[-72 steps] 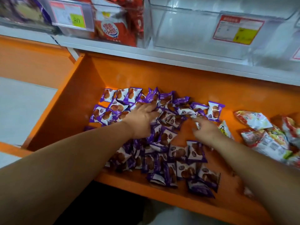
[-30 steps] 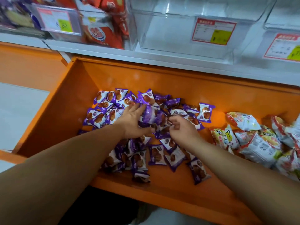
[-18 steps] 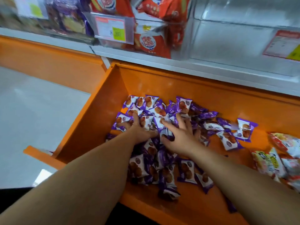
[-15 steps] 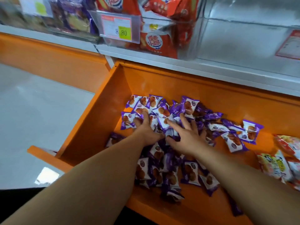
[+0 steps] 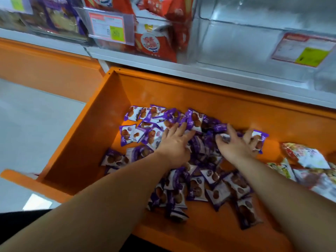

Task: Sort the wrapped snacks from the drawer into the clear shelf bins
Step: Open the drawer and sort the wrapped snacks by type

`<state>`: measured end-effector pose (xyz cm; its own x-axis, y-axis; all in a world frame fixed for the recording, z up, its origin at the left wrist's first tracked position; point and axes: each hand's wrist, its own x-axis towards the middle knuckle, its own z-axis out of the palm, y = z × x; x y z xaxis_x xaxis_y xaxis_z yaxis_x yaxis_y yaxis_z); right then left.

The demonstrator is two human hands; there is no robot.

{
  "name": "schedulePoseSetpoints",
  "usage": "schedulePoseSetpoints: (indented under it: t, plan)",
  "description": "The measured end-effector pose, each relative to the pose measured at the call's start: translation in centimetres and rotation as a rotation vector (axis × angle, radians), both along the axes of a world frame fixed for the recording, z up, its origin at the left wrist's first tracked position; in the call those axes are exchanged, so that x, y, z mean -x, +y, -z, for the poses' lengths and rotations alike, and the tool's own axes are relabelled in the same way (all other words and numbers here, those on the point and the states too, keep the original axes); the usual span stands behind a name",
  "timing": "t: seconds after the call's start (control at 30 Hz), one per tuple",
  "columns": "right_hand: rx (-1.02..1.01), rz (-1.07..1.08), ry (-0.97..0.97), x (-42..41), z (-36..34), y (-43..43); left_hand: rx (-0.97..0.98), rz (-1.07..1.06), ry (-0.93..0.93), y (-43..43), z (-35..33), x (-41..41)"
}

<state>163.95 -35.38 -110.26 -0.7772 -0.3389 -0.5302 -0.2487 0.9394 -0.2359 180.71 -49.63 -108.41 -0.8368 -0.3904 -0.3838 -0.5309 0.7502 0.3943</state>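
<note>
Several purple wrapped snacks (image 5: 196,186) lie piled in the open orange drawer (image 5: 87,142). My left hand (image 5: 174,144) rests flat on the middle of the pile, fingers straight and spread. To its right, my right hand (image 5: 236,144) lies on the pile's right end with curled fingers gathering purple packets; its thumb and forefinger pinch one, and the other fingers hook over a packet (image 5: 261,139) at the edge. Above the drawer stand clear shelf bins; the one (image 5: 236,42) above my right hand looks empty.
A clear bin (image 5: 156,35) of red snack bags sits above the drawer's left half, with a bin (image 5: 54,17) of purple packs further left. Larger colourful snack bags (image 5: 307,159) lie at the drawer's right end. Grey floor (image 5: 32,128) lies to the left.
My right hand has slid right to the end of the purple pile and its fingers have curled over packets. My left hand stays spread on the pile.
</note>
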Motion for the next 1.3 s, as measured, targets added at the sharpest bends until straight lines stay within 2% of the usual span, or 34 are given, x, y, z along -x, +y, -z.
schedulePoseSetpoints:
  t: [0.1, 0.27, 0.33, 0.4, 0.43, 0.5, 0.53, 0.6, 0.63, 0.77, 0.87, 0.97, 1.07, 1.17, 1.23, 1.3]
  plan:
    - [0.069, 0.058, -0.150, 0.3, 0.5, 0.3, 0.006, 0.015, 0.051, 0.1, 0.2, 0.4]
    - [0.219, -0.144, -0.270, -2.9, 1.4, -0.8, 0.179, -0.001, 0.106, -0.1, 1.0, 0.0]
    - [0.365, -0.210, -0.290, -3.0, 1.6, 0.0, 0.275, -0.023, 0.154, -0.1, 1.0, 0.4]
    - [0.511, -0.233, -0.176, -1.8, 0.7, 1.5, 0.337, 0.022, 0.231, 0.1, 0.7, 1.2]
    - [0.506, -0.257, -0.026, -1.0, 0.3, 2.3, 0.323, 0.091, 0.227, 0.3, 0.4, 1.6]
    - [0.361, -0.221, 0.204, 1.0, -0.4, 3.8, 0.216, 0.249, 0.068, 1.2, 0.0, 2.6]
    - [0.251, -0.154, 0.199, 2.1, -0.5, 4.3, 0.171, 0.311, -0.050, 1.7, -0.1, 3.0]
    - [0.100, 0.005, 0.023, 3.9, -0.1, 5.2, 0.141, 0.375, -0.234, 2.5, 0.2, 3.5]
    - [0.096, 0.054, -0.075, 4.4, 0.2, 5.4, 0.157, 0.385, -0.286, 2.8, 0.5, 3.4]
    - [0.352, 0.021, -0.284, 2.3, 0.6, 4.5, 0.296, 0.381, -0.327, 2.0, 1.6, 2.2]
    - [0.455, -0.057, -0.437, -0.1, 0.5, 3.1, 0.423, 0.345, -0.353, 1.1, 1.0, 1.4]
    - [0.507, -0.083, -0.408, -0.2, -0.1, 3.3, 0.487, 0.232, -0.402, 1.5, -0.4, 1.6]
    - [0.425, -0.216, -0.229, 1.2, -1.2, 5.0, 0.454, 0.211, -0.238, 3.2, -2.1, 2.6]
    - [0.184, -0.438, -0.114, 3.2, -2.3, 7.8, 0.289, 0.229, -0.030, 5.8, -2.9, 4.9]
    - [-0.003, -0.536, -0.032, 4.8, -2.9, 10.3, 0.166, 0.193, 0.007, 8.2, -2.7, 6.9]
    - [-0.121, -0.502, 0.029, 6.4, -2.9, 13.3, 0.057, 0.182, -0.037, 11.1, -1.7, 9.1]
